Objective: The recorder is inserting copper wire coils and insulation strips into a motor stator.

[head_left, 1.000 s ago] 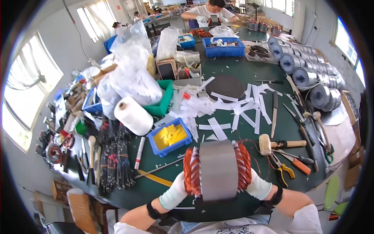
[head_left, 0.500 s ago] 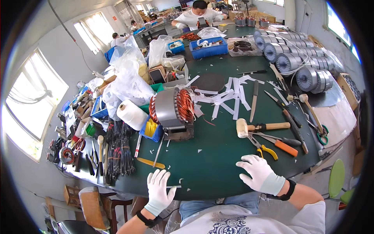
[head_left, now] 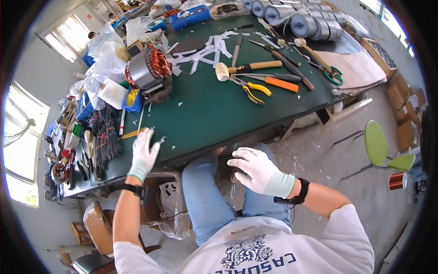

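Both my hands wear white gloves. My left hand (head_left: 144, 155) is at the table's front edge, its fingers stretched out and apart. The fingertips are beside the end of a flat yellow strip (head_left: 131, 134); whether they touch it I cannot tell. My right hand (head_left: 260, 171) is off the table, above my lap, with fingers loosely spread and nothing seen in them. A wound motor stator (head_left: 145, 72) with copper-red coils stands on the table beyond my left hand. Yellow-handled pliers (head_left: 255, 90) and a pale-headed mallet (head_left: 253, 67) lie further off to the right.
Left of the stator are a white thread spool (head_left: 112, 94), a blue bin (head_left: 132, 100) and a bundle of dark wires (head_left: 107, 132). White paper strips (head_left: 214, 50) lie scattered beyond. Metal cores (head_left: 315, 28) stand at the far right. A green chair (head_left: 375, 142) stands on the floor.
The view has tilted down and swung right, showing more of my lap and the floor. My right hand has gone from over the table to over my lap. My left hand stays near the yellow strip.
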Tool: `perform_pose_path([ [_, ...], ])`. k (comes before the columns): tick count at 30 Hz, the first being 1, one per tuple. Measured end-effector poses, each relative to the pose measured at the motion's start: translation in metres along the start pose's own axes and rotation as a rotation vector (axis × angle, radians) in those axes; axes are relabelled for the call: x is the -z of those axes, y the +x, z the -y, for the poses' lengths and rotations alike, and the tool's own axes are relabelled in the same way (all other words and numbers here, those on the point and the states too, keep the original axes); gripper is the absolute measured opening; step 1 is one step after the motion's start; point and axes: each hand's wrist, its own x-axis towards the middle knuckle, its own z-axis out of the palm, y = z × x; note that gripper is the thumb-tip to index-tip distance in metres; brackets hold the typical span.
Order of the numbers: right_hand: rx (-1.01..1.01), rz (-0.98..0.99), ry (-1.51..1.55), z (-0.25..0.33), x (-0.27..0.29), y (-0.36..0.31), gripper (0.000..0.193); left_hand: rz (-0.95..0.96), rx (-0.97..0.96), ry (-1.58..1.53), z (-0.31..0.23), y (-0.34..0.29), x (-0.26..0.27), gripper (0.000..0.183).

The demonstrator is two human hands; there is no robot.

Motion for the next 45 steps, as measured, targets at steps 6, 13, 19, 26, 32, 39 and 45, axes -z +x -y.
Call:
perform_pose_path([
  [6, -0.054, -0.09, -0.128, -0.028, 0.045, 0.01, 0.037, -0.007, -0.006, 0.015, -0.041, 0.021, -0.013, 0.06],
  [13, -0.247, 0.185, -0.598, -0.148, 0.097, 0.129, 0.092, 0.274, 0.075, -0.124, -0.055, 0.025, 0.009, 0.062],
  [19, -0.292, 0.154, -0.583, -0.203, 0.096, 0.197, 0.067, 0.424, 0.089, -0.069, -0.054, 0.047, 0.016, 0.064],
  [26, -0.558, -0.26, -0.378, -0.26, 0.188, 0.19, 0.053, 0.527, 0.087, -0.056, -0.042, 0.049, 0.013, 0.075],
  [32, -0.911, -0.091, -0.267, -0.27, 0.173, 0.18, 0.053, 0.611, 0.158, -0.203, -0.091, 0.128, 0.021, 0.055],
  [39, -0.727, -0.282, -0.296, -0.323, 0.164, 0.233, 0.053, 0.486, -0.463, -0.459, -0.221, 0.313, -0.033, 0.06],
  [45, -0.654, -0.057, -0.173, -0.327, 0.137, 0.269, 0.051, 0.657, -0.655, -0.494, -0.218, 0.351, -0.096, 0.06],
])
